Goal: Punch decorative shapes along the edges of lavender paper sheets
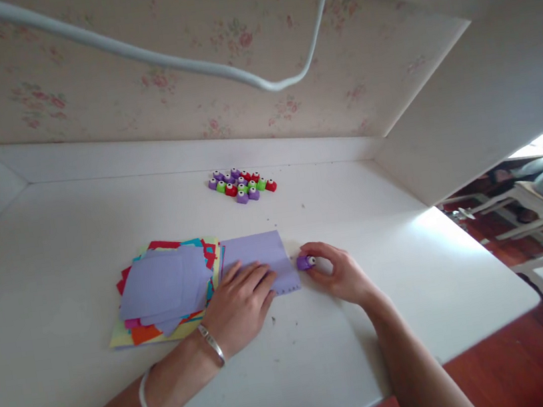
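Observation:
My left hand (242, 298) lies flat with fingers stretched over a sheet of purple paper (263, 252). Small notches run along the sheet's near edge, close to its right corner. Between the thumb and fingers of my right hand (336, 272) is a small purple craft punch (304, 263) with a white button on top. It sits just beside the sheet's right edge; whether it touches the paper I cannot tell. Left of the sheet, a pile of coloured paper pieces (159, 283) has purple ones on top and red, orange, blue and yellow ones showing underneath.
Several purple, green and red craft punches (241, 184) stand grouped near the back of the white table (76, 217). Tiny dark scraps dot the tabletop. A white cable (171, 62) hangs across the upper view. At right, the table edge drops to a red floor (507, 372).

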`<action>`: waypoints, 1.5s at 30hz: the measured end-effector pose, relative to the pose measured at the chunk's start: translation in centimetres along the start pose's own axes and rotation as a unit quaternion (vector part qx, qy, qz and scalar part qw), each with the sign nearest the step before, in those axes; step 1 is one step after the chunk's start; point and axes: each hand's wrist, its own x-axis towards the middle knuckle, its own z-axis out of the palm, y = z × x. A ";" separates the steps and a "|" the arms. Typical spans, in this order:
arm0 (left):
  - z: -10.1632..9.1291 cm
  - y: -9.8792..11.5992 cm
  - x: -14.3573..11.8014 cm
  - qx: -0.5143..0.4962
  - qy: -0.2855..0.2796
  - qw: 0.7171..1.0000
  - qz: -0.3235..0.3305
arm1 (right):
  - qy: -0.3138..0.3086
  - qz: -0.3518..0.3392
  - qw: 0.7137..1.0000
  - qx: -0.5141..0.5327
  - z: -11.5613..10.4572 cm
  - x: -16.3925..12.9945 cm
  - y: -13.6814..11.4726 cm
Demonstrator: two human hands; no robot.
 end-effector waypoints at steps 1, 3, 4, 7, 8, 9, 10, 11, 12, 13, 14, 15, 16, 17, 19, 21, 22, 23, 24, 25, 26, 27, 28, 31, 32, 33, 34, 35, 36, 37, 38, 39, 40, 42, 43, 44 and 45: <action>0.0 -0.1 0.0 0.003 0.000 1.000 0.004 | -0.005 0.005 1.000 0.002 0.0 0.0 0.1; 0.1 -0.4 -0.1 0.011 -0.001 1.000 0.015 | -0.017 0.015 1.000 0.006 -0.1 0.0 0.3; 0.1 -0.5 -0.2 0.015 -0.003 1.000 0.020 | -0.022 0.020 1.000 0.008 -0.1 0.0 0.3; 0.1 -0.6 -0.5 0.033 -0.017 0.998 0.041 | -0.021 0.022 0.999 0.012 -0.1 0.0 0.3; 0.1 -0.6 -0.6 0.040 -0.025 0.998 0.048 | -0.017 0.021 1.000 0.013 -0.1 0.0 0.2; 0.0 -0.6 -0.7 0.047 -0.032 0.997 0.055 | -0.013 0.019 1.000 0.011 0.0 0.1 0.1; 0.0 -0.5 -0.7 0.052 -0.039 0.996 0.062 | -0.005 0.017 1.000 0.008 0.1 0.1 0.1; 0.0 -0.4 -0.8 0.055 -0.045 0.995 0.068 | 0.006 0.014 1.000 0.003 0.2 0.1 0.0; 0.0 -0.4 -0.8 0.057 -0.048 0.995 0.072 | 0.017 0.008 1.000 -0.002 0.3 0.2 -0.1; 0.0 -0.3 -0.9 0.057 -0.050 0.994 0.075 | 0.026 0.000 1.000 -0.007 0.4 0.2 -0.2; 0.1 -0.2 -0.9 0.057 -0.052 0.994 0.075 | 0.029 -0.010 0.999 -0.011 0.5 0.2 -0.2; 0.1 -0.2 -1.0 0.058 -0.053 0.994 0.077 | 0.026 -0.020 0.999 -0.014 0.6 0.2 -0.3; 0.1 -0.2 -1.0 0.060 -0.056 0.993 0.080 | 0.019 -0.028 0.999 -0.015 0.5 0.2 -0.3; 0.2 -0.2 -1.1 0.063 -0.060 0.993 0.085 | 0.011 -0.031 0.999 -0.013 0.5 0.2 -0.4; 0.1 -0.2 -1.2 0.071 -0.071 0.990 0.094 | -0.009 -0.027 1.000 -0.003 0.1 0.1 -0.4; 0.1 -0.3 -1.2 0.077 -0.076 0.990 0.096 | -0.028 -0.017 0.999 0.013 -0.3 0.0 -0.4; 0.1 -0.3 -1.2 0.077 -0.074 0.990 0.094 | -0.034 -0.013 0.999 0.019 -0.5 -0.1 -0.3; 0.0 -0.3 -1.2 0.077 -0.070 0.990 0.092 | -0.037 -0.009 0.999 0.023 -0.6 -0.2 -0.3; 0.0 -0.3 -1.1 0.076 -0.064 0.991 0.092 | -0.038 -0.005 0.999 0.025 -0.6 -0.2 -0.2; 0.0 -0.3 -1.1 0.075 -0.056 0.991 0.095 | -0.037 -0.002 0.999 0.024 -0.7 -0.2 -0.1; 0.0 -0.3 -1.0 0.075 -0.048 0.991 0.101 | -0.037 0.000 0.999 0.019 -0.7 -0.3 -0.1; 0.1 -0.2 -1.0 0.074 -0.039 0.991 0.107 | -0.037 -0.001 0.999 0.010 -0.7 -0.3 -0.1; 0.1 -0.2 -0.9 0.072 -0.029 0.990 0.115 | -0.037 -0.004 0.999 -0.001 -0.6 -0.2 -0.1; 0.1 -0.2 -0.7 0.067 0.000 0.988 0.140 | -0.028 -0.031 0.997 -0.059 -0.6 -0.1 -0.2; 0.1 -0.1 -0.7 0.065 0.004 0.987 0.147 | -0.022 -0.040 0.996 -0.082 -0.5 -0.1 -0.2; 0.0 -0.1 -0.6 0.064 0.007 0.986 0.151 | -0.012 -0.044 0.994 -0.104 -0.4 -0.1 -0.2; 0.0 0.0 -0.5 0.065 0.008 0.986 0.152 | -0.002 -0.042 0.992 -0.123 -0.3 -0.1 -0.3; -0.1 0.1 -0.4 0.065 0.008 0.987 0.149 | 0.009 -0.033 0.990 -0.136 -0.2 -0.1 -0.3; -0.1 0.2 -0.4 0.066 0.009 0.987 0.144 | 0.016 -0.019 0.989 -0.144 -0.1 -0.1 -0.3; -0.1 0.3 -0.4 0.067 0.012 0.988 0.139 | 0.016 -0.004 0.989 -0.147 0.0 -0.1 -0.3; 0.0 0.3 -0.4 0.067 0.016 0.988 0.135 | 0.010 0.012 0.989 -0.145 -0.1 -0.1 -0.3; 0.1 0.4 -0.4 0.067 0.018 0.989 0.132 | 0.003 0.026 0.990 -0.140 -0.2 -0.1 -0.4; 0.2 0.4 -0.5 0.066 0.020 0.989 0.130 | 0.000 0.039 0.991 -0.131 -0.4 -0.2 -0.4; 0.4 0.3 -0.6 0.064 0.019 0.990 0.123 | 0.006 0.052 0.993 -0.108 -0.9 -0.3 -0.4; 0.5 0.2 -0.7 0.061 0.015 0.991 0.118 | 0.010 0.050 0.994 -0.098 -1.1 -0.3 -0.4; 0.5 0.2 -0.7 0.057 0.009 0.992 0.113 | 0.011 0.042 0.995 -0.091 -1.2 -0.3 -0.4; 0.6 0.1 -0.8 0.051 0.002 0.993 0.106 | 0.006 0.028 0.996 -0.086 -1.2 -0.3 -0.3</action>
